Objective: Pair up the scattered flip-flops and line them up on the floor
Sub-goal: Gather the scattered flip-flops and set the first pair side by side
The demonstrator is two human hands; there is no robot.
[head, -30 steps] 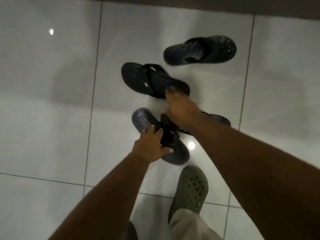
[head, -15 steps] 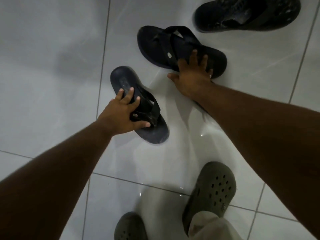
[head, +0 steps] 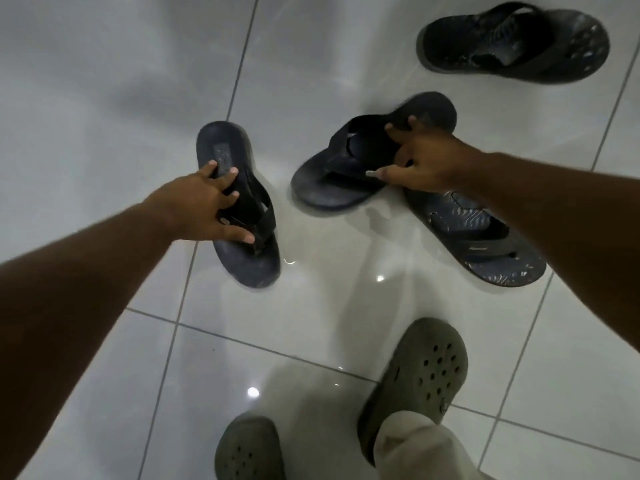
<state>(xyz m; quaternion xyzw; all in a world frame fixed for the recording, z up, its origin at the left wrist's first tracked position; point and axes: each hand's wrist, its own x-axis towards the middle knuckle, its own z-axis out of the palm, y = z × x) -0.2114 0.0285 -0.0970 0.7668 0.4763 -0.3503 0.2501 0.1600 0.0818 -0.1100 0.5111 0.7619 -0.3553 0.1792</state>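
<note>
My left hand grips the strap of a plain dark flip-flop lying on the white tiles at centre left. My right hand holds a second plain dark flip-flop by its strap, tilted with the heel end raised. Below my right wrist lies a patterned dark flip-flop, partly covered by my forearm. Its patterned match sits alone at the top right.
My feet in olive green clogs stand at the bottom centre, with a pale trouser leg over the right one. Glossy white floor tiles with grey grout lines stretch to the left.
My right hand has turned the second plain flip-flop and lifted one end, uncovering the patterned one beneath. The left hand keeps its flip-flop, now further left and apart.
</note>
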